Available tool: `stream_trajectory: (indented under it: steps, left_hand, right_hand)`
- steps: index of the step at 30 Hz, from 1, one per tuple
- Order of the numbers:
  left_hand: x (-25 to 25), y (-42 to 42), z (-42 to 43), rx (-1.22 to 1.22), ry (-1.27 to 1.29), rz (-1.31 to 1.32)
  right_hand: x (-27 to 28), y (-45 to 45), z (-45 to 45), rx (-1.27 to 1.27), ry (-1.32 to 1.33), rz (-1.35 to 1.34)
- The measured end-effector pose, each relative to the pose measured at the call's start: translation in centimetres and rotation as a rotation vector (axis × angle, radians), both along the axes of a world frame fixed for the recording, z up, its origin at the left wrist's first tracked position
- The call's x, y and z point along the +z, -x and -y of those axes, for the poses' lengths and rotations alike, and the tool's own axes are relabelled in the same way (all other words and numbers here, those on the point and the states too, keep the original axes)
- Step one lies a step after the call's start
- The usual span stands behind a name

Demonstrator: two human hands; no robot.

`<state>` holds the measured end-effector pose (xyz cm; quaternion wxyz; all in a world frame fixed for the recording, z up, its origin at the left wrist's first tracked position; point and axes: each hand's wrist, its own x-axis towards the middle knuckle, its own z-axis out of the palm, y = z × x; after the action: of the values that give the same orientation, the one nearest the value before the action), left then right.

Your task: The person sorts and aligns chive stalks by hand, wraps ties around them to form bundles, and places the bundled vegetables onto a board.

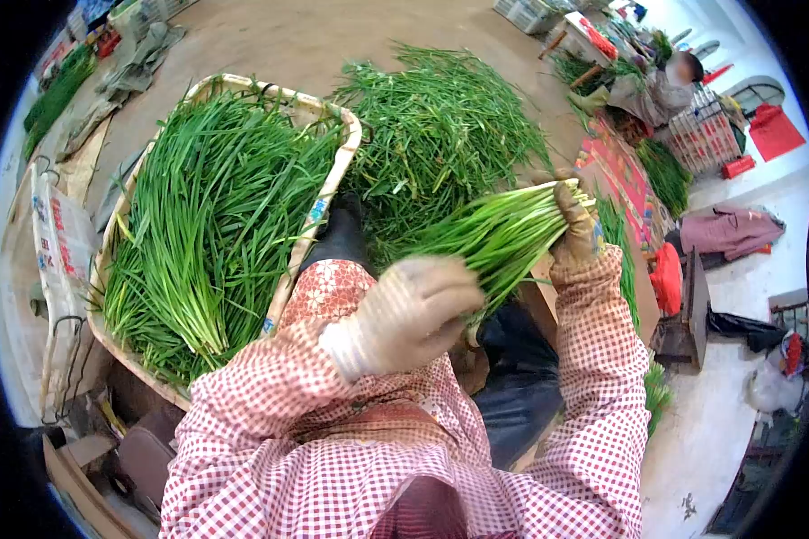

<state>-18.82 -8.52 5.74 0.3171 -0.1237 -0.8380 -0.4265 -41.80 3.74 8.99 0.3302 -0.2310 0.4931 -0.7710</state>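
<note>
A bunch of garlic chives (pixel 503 235) is held up in front of me, its pale stem ends to the upper right and green leaves trailing to the lower left. My right hand (pixel 577 221), in a soiled glove, is wrapped around the stems near those ends. At the lower leaves is my left hand (pixel 409 314), in a whitish glove. Its fingers look bent but are smeared by motion, and whether they grip any leaves is hidden. Beyond the bunch, a loose heap of green chives (pixel 440 126) lies on the floor.
To my left, a pale-rimmed basket (pixel 337 171) is piled with chives (pixel 216 216). A white crate (pixel 58 234) stands beyond it. At the upper right a person (pixel 661 94) sits among more greens. A red bag (pixel 665 278) rests near a dark wooden stool (pixel 688 314).
</note>
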Motion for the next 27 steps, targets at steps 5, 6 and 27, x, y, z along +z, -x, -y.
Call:
stream_trajectory:
  steps: [5,6,27]
  left_hand:
    - [-1.6,5.4,-1.3,0.095,0.273,-0.041]
    - [-4.0,6.0,-1.6,0.021,0.210,-0.016]
    - [-2.7,-3.3,-6.8,-0.412,0.012,0.634]
  right_hand:
    - [1.6,-3.2,-1.9,0.015,0.053,0.058]
    - [1.5,-2.8,-2.3,0.014,0.049,0.061]
    - [0.1,11.1,1.6,-0.232,0.055,-0.152]
